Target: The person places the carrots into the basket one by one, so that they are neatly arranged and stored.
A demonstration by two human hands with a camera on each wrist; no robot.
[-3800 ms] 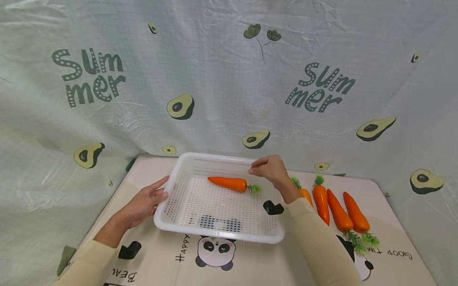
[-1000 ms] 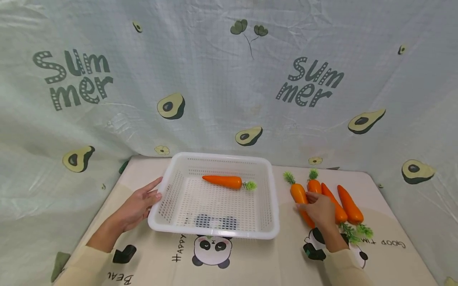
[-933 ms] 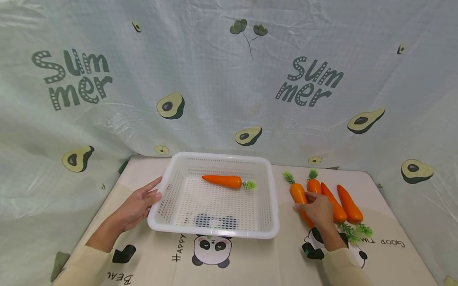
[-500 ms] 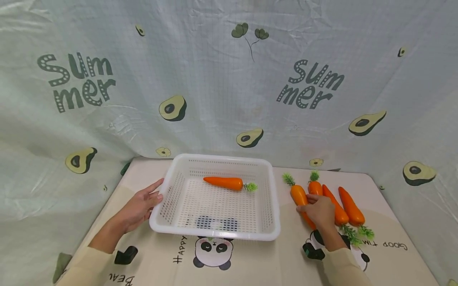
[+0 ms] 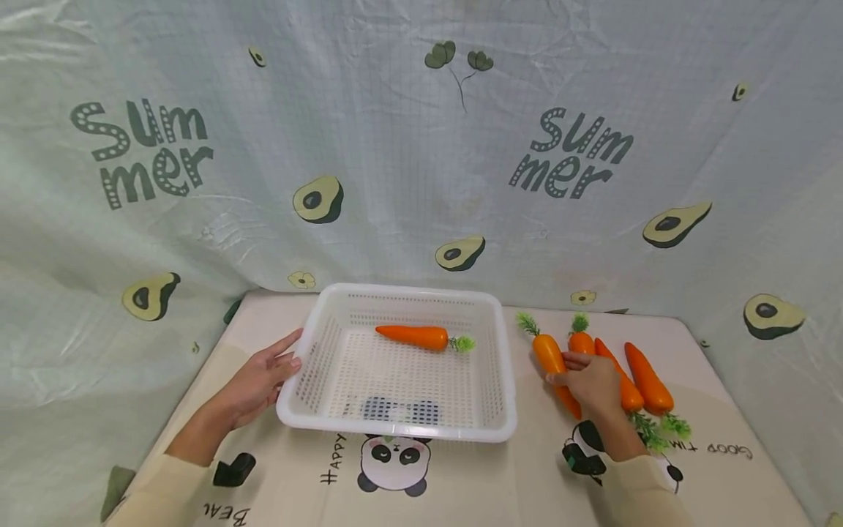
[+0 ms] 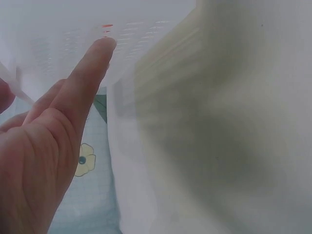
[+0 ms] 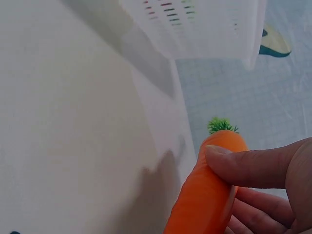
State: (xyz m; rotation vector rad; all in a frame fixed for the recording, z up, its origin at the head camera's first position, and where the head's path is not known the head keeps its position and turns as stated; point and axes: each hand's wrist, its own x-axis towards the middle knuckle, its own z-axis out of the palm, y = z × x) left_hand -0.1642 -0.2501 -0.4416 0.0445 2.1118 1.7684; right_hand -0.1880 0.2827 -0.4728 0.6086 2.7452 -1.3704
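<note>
A white perforated basket [image 5: 395, 428] stands on the mat with one orange carrot [image 5: 415, 336] lying in its far half. My left hand [image 5: 266, 369] rests with straight fingers against the basket's left rim; the left wrist view shows my left hand [image 6: 48, 141] beside the basket's white wall [image 6: 146, 29]. My right hand [image 5: 579, 373] grips the leftmost carrot [image 5: 549, 355] of a row to the right of the basket. In the right wrist view the thumb of my right hand [image 7: 258, 168] presses on this carrot [image 7: 204, 200], and the fingers curl under it.
Three more carrots [image 5: 615, 377] lie side by side right of the held one, leaves alternating far and near. A printed sheet with avocados hangs close behind the table [image 5: 461, 483]. The basket's corner [image 7: 209, 29] is near the held carrot.
My right hand left the basket's far rim, moved right to the row of carrots and closed on the leftmost one. The left hand and basket stayed put.
</note>
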